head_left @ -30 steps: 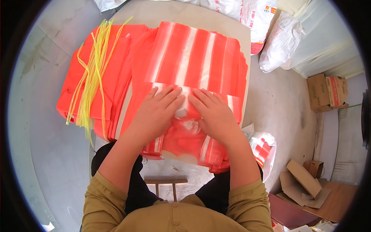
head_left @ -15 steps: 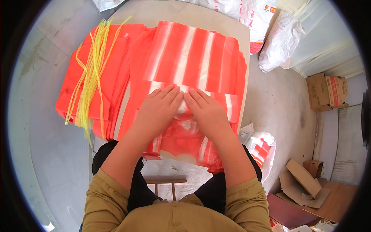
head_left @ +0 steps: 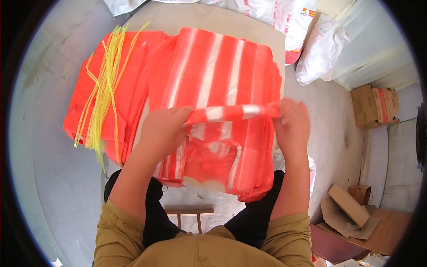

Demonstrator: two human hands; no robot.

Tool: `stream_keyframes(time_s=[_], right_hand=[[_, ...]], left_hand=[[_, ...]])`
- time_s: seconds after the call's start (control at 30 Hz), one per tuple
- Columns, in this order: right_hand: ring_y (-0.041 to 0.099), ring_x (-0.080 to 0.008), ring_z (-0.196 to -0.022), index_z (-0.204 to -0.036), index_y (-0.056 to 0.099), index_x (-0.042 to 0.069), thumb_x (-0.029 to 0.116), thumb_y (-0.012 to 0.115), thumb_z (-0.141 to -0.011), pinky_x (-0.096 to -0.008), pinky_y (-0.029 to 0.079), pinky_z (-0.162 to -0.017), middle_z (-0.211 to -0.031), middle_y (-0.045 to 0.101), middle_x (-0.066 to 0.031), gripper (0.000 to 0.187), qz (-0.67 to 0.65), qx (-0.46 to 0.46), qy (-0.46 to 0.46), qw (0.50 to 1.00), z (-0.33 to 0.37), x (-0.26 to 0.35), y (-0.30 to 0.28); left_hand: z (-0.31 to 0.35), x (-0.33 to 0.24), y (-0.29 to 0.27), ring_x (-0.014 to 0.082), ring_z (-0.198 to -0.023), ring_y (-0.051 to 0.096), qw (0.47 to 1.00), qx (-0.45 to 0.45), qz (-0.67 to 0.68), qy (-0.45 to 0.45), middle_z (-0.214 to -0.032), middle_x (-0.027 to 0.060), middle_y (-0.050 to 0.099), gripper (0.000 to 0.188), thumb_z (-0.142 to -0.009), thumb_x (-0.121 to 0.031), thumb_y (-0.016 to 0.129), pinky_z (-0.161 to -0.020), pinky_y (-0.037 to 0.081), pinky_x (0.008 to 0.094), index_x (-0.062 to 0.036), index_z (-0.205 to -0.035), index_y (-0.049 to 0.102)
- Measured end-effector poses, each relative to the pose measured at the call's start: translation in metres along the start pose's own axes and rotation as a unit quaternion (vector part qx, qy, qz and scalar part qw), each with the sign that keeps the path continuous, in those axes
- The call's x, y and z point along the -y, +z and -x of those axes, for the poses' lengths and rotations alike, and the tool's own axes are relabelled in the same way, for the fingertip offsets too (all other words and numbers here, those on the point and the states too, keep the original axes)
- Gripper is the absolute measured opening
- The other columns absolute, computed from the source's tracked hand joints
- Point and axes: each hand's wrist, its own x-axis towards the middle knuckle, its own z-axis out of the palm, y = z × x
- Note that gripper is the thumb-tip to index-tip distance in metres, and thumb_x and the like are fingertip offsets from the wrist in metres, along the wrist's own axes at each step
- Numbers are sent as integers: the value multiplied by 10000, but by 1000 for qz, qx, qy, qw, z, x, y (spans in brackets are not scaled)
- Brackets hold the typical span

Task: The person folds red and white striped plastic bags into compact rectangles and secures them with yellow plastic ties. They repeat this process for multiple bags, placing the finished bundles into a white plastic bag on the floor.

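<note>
A stack of red-and-white striped plastic bags (head_left: 218,66) lies in front of me, with handle-like cut-outs at its near end. Across it runs a narrow folded plastic bag (head_left: 229,113), stretched into a band. My left hand (head_left: 164,129) is closed on the band's left end, and my right hand (head_left: 293,127), slightly blurred, grips its right end. More plain red bags (head_left: 89,107) are piled to the left. Over them lies a loose bundle of yellow plastic strings (head_left: 104,98).
The bags rest on a pale tabletop (head_left: 178,15). White sacks (head_left: 320,49) stand beyond it. At right are a cardboard box (head_left: 367,107) and opened cartons (head_left: 344,216) on a brown surface. A small wooden stool (head_left: 191,211) shows between my knees.
My hands were flat and close together on the stack. They have moved apart to either side, and a folded bag is now held stretched between them.
</note>
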Motion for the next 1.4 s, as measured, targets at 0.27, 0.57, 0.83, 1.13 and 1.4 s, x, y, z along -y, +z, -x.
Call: stream_keyframes(time_s=[0.27, 0.57, 0.83, 1.13, 1.4], right_hand=[[595, -190, -1232, -1579, 413, 35, 134, 666, -1042, -355, 491, -1060, -1501, 523, -97, 601, -431, -12, 310, 847, -9, 51, 19], [651, -167, -1136, -1659, 297, 55, 84, 602, -1057, -320, 550, -991, -1663, 344, -117, 675, -491, 76, 265, 826, 11, 58, 64], [506, -220, -1404, -1707, 163, 101, 119, 497, -1111, -384, 507, -1091, -1757, 161, -124, 683, -580, 68, 310, 750, 4, 96, 49], [468, -297, -1469, -1725, 38, 150, 199, 361, -1168, -455, 449, -1171, -1696, 315, -165, 646, -700, 17, 377, 606, -6, 114, 38], [434, -288, -1498, -1685, 234, 40, 245, 352, -1176, -435, 372, -1234, -1691, 333, -161, 561, -702, 48, 364, 611, -6, 87, 53]], left_hand=[[14, -9, 33, 182, -1140, 686, 833, 132, 527, -104, -1232, 157, 710, 755, -894, -81, 723, -980, 537, 339, 17, -1572, 407], [13, -15, 14, 367, -1228, 647, 972, 143, 185, -10, -1421, 223, 616, 943, -811, -252, 844, -1000, 526, 434, -33, -1609, 391], [6, -38, 47, 417, -1498, 428, 973, -37, 219, 66, -1638, 269, 395, 1055, -793, -290, 884, -1199, 420, 448, -22, -1643, 319], [2, -43, 45, 410, -1538, 375, 973, 10, 212, 94, -1703, 237, 303, 904, -839, -56, 695, -1230, 395, 444, 4, -1645, 291], [3, -29, 64, 384, -1576, 328, 976, -17, 123, 180, -1703, 209, 329, 780, -836, 99, 555, -1253, 366, 470, 14, -1595, 399]])
